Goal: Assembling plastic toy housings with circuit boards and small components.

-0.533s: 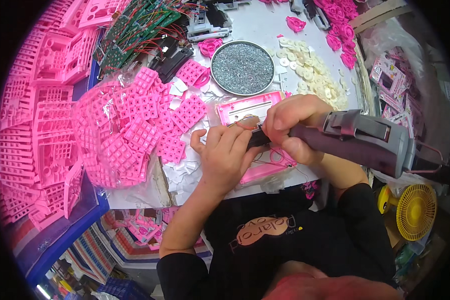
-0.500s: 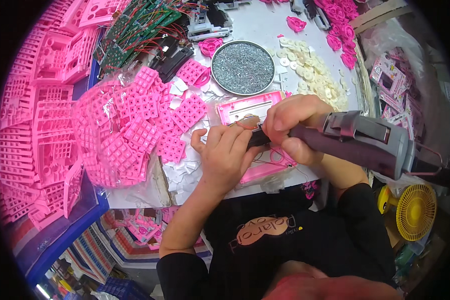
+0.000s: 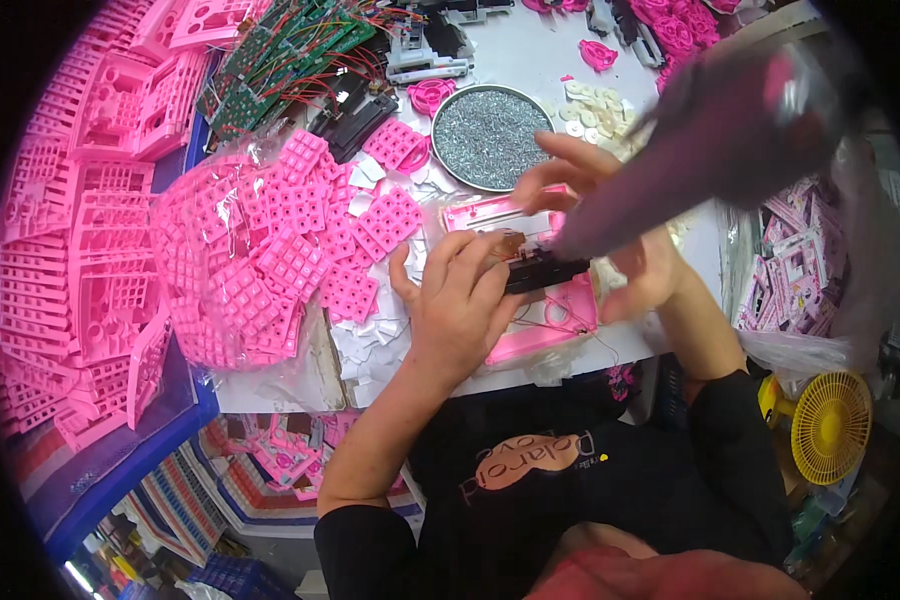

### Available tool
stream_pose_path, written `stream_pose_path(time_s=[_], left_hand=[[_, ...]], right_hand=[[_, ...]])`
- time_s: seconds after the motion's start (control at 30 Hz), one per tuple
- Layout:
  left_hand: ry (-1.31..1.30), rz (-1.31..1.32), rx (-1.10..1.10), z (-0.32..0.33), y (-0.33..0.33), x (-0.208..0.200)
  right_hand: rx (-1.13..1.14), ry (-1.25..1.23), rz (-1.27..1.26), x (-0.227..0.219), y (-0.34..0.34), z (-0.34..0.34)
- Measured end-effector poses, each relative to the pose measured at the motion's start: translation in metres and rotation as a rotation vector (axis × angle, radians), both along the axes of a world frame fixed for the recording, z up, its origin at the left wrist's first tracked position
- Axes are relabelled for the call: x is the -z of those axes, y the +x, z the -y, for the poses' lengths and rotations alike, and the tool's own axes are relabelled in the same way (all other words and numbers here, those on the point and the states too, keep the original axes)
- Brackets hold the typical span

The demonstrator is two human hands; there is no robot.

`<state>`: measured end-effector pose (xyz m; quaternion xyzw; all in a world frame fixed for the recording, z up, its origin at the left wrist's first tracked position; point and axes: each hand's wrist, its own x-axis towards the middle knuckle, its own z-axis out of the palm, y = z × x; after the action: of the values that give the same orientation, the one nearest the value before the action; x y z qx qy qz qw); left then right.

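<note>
My left hand (image 3: 457, 315) holds a small black plastic part (image 3: 548, 277) with thin wires, fingers closed over its left end. The part lies over an open pink plastic casing (image 3: 580, 300), whose frame shows above and below my hands. My right hand (image 3: 648, 272) has its fingers spread apart around a dark electric screwdriver (image 3: 660, 180), without gripping it. The screwdriver is blurred by motion and slants up to the right, its lower end close to the black part. It hides part of my right hand.
A round tray of screws (image 3: 490, 140) stands beyond my hands, with cream plastic discs (image 3: 595, 112) at its right. Pink keypads (image 3: 300, 255) pile up on the left, below green circuit boards (image 3: 270, 75). Pink casings (image 3: 110, 210) are stacked far left. A yellow fan (image 3: 830, 428) stands lower right.
My right hand has let go of the screwdriver and its fingers have opened. The screwdriver has swung upward. My left hand keeps its hold on the black part.
</note>
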<state>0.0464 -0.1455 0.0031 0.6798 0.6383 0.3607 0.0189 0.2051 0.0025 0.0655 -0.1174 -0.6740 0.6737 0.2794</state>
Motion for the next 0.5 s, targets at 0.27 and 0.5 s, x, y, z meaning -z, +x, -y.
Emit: stream_pose_path(time_s=[0.27, 0.5], left_hand=[[-0.028, 0.236, -0.015, -0.003, -0.008, 0.011], [-0.064, 0.154, -0.091, 0.003, 0.004, 0.01]], right_hand=[[0.015, 1.062, 0.367, 0.026, 0.037, -0.014], [-0.072, 0.596, 0.824, 0.001, -0.004, -0.04]])
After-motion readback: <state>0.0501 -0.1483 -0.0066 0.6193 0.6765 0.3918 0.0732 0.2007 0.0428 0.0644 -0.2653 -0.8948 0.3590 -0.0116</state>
